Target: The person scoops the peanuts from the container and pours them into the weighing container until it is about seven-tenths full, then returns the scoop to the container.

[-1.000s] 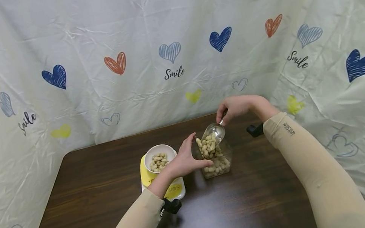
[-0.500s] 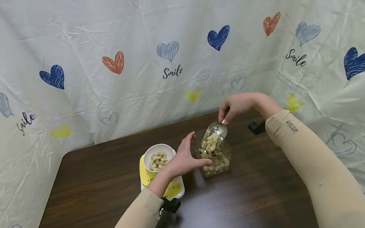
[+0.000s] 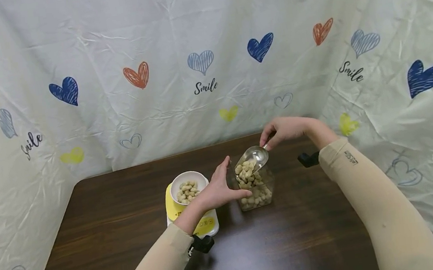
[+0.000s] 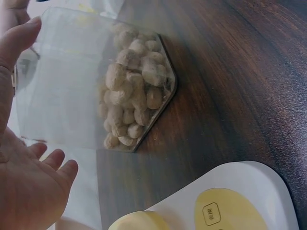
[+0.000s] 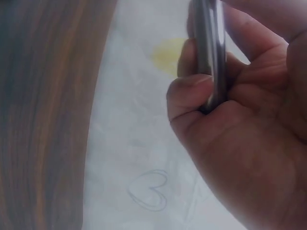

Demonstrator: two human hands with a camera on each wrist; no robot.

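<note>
A clear container (image 3: 269,182) partly filled with peanuts (image 4: 127,96) stands on the dark table. My left hand (image 3: 220,190) spans its left side, thumb in front and straight fingers spread behind; in the left wrist view the thumb tip reaches the container's rim, and I cannot tell how firmly the other fingers touch. My right hand (image 3: 286,128) pinches the handle of a metal scoop (image 3: 259,157), tilted down into the container's mouth with peanuts at its lip. In the right wrist view the fingers curl round the shiny handle (image 5: 211,57).
Left of the container, a white bowl (image 3: 175,189) with some peanuts sits on a yellow and white kitchen scale (image 3: 172,210), partly hidden by my left forearm. A heart-patterned curtain (image 3: 172,109) hangs behind the table (image 3: 123,236).
The right hand has shifted slightly, and the scoop has swung from a steeper tilt half a second ago to a flatter one, with peanuts on it. My left hand stays at the container.
</note>
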